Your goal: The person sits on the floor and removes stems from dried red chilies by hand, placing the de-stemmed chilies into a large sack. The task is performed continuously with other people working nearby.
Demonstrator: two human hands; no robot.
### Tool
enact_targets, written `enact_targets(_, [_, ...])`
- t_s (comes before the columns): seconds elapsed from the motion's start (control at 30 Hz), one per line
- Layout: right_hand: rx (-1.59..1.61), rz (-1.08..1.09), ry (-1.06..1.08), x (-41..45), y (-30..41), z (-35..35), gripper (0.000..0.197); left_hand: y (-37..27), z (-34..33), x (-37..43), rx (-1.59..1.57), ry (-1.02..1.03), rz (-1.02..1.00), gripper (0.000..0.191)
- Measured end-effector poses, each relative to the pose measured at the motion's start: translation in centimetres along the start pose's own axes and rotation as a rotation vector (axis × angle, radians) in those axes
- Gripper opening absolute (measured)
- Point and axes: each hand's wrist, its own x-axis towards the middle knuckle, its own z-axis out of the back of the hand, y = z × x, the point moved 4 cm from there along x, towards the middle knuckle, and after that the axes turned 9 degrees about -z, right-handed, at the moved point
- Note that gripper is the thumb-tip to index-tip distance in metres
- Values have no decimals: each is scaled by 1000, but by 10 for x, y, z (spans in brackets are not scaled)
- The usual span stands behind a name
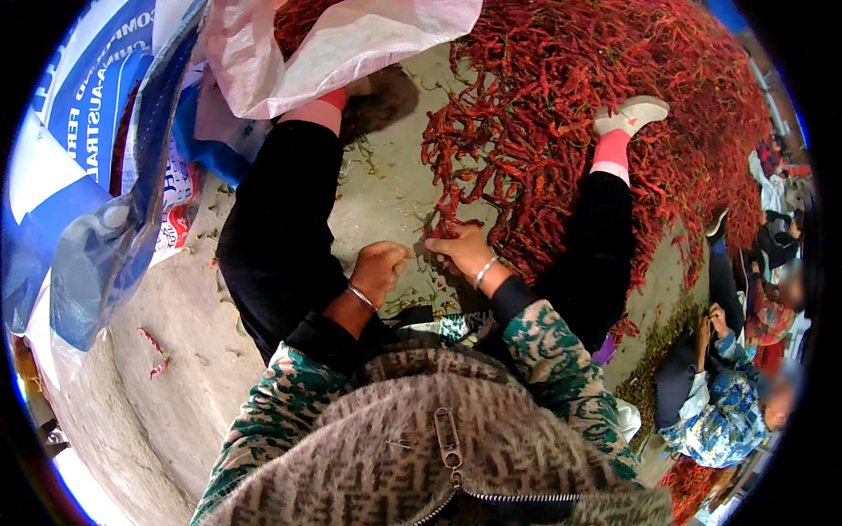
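Observation:
Dried red chili peppers [450,223] stick out past the fingers of my right hand [470,255], which grips them between my knees. Close by on the left is my left hand [380,268], its fingers curled in and its thumb side turned towards the right hand. I see nothing in the left hand; something as small as a stem could be hidden there. A narrow gap separates the two hands. Just beyond them spreads a large heap of red chili peppers [520,158], reaching under my right leg. Bits of green stem [421,299] lie below the hands.
A white woven sack [368,46] with chilies inside stands over my left foot. Blue and white printed sacks [99,131] fill the left side. Two loose chilies [156,355] lie on the concrete floor [191,394]. At right sit other people, one in a blue patterned jacket [714,421].

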Motion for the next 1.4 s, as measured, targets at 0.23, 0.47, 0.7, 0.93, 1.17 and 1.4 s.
enact_targets(0.23, [489,-28,-53,-64,-6,-2,15,-2,-39,-13,227,325,-66,19])
enact_targets(0.47, [199,273,-206,-86,2,-8,15,1,-38,-16,450,371,-500,13])
enact_targets(0.7, [535,-198,140,-114,-3,-12,14,-19,-54,-39,663,630,-715,11])
enact_targets(0.93, [919,-493,250,-112,-35,-13,12,-19,-62,-43,627,714,-759,10])
enact_targets(1.17, [493,-116,-233,-90,-37,34,7,-24,-38,-27,423,394,-441,10])
enact_targets(1.4, [566,-103,-110,-69,-39,47,15,1,-23,-2,812,185,-490,17])
